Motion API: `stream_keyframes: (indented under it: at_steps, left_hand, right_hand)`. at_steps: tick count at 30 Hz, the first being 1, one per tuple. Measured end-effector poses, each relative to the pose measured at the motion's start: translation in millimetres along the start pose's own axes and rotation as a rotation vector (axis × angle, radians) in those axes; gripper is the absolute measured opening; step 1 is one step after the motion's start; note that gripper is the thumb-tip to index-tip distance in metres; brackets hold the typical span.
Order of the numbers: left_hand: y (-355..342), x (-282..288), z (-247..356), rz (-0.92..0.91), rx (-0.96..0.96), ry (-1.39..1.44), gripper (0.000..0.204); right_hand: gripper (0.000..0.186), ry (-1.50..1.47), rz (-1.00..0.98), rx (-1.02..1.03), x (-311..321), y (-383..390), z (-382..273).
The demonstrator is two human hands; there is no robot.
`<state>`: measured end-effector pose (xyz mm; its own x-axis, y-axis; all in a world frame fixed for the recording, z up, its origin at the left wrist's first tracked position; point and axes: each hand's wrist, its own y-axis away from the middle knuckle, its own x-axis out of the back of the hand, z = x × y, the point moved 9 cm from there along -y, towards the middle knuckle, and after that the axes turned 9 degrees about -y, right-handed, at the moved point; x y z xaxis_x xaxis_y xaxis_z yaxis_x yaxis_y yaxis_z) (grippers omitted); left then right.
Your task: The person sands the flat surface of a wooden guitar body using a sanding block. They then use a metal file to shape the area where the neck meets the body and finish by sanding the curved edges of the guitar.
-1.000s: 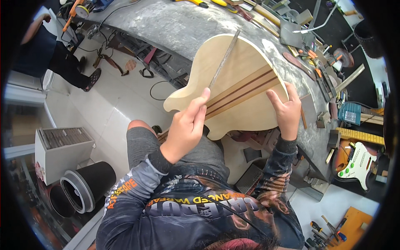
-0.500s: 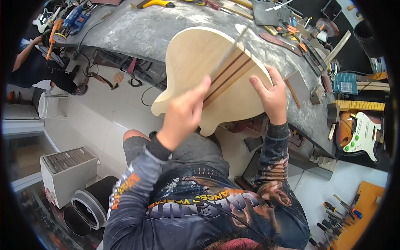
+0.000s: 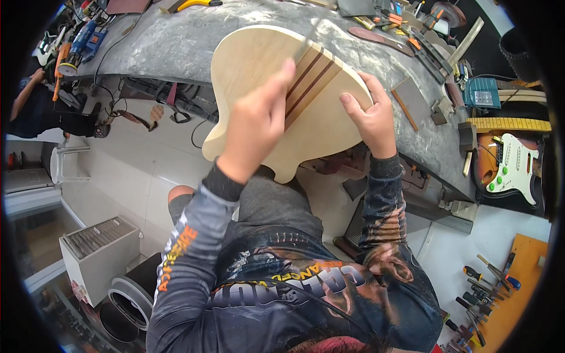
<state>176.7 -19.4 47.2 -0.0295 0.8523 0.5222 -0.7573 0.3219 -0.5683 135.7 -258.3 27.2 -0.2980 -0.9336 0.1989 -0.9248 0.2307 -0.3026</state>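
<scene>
A pale wooden guitar body [image 3: 250, 65], with dark and light stripes down its middle, leans tilted between my lap and the bench edge. My left hand [image 3: 256, 120] is closed on a slim grey file [image 3: 314, 34], motion-blurred, its long end pointing up past the body's far edge. The file's grip is hidden inside the fingers. My right hand [image 3: 376, 120] clasps the body's right rim, thumb on the upper face and fingers round the edge.
A dusty grey workbench [image 3: 170, 44] curves across the far side, loaded with tools at right. A sunburst electric guitar [image 3: 512, 167] lies at right, above a wooden tool board [image 3: 521, 282]. Another person [image 3: 44, 109] is at far left. A white box [image 3: 97, 253] stands lower left.
The guitar body, both hands and bench sit further left and up in the picture. My left hand with the file has shifted along the body toward its far edge; my right hand keeps its hold.
</scene>
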Motion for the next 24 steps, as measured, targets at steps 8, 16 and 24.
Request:
stream_keyframes:
  at_steps: [8,16,24]
  left_hand:
    - [62.7,-13.6,16.0,-0.043,-0.106,-0.019,0.056]
    - [9.6,-14.3,0.9,-0.054,0.176,0.003,0.066]
    - [32.6,-29.4,24.4,-0.117,-0.084,-0.001,0.064]
  right_hand:
    - [0.046,-0.016,0.025,0.008,0.6,2.3,4.3]
    - [0.049,-0.075,-0.003,0.039,3.8,4.3,11.2]
    - [0.059,-0.250,0.012,-0.061,7.3,20.2,27.4]
